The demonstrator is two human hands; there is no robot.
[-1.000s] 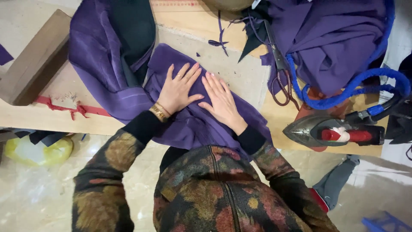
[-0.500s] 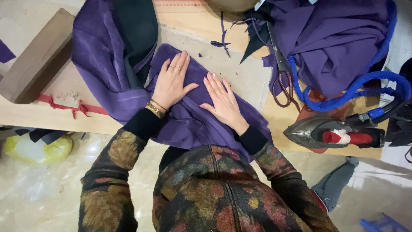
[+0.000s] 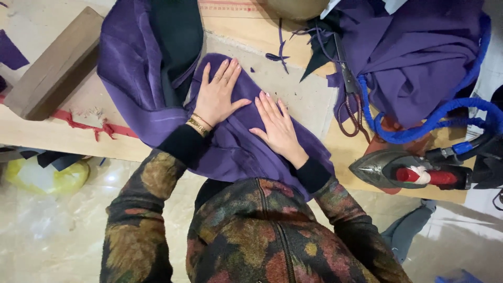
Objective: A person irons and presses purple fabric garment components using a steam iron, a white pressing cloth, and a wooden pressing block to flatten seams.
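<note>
Flat palms on soft purple fabric

Purple cloth, blue hose

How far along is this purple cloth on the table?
Done: cloth lies folded on the table. In hand: left hand and right hand press it flat. Left: iron and scissors sit untouched, and more purple fabric lies heaped beyond.
</note>
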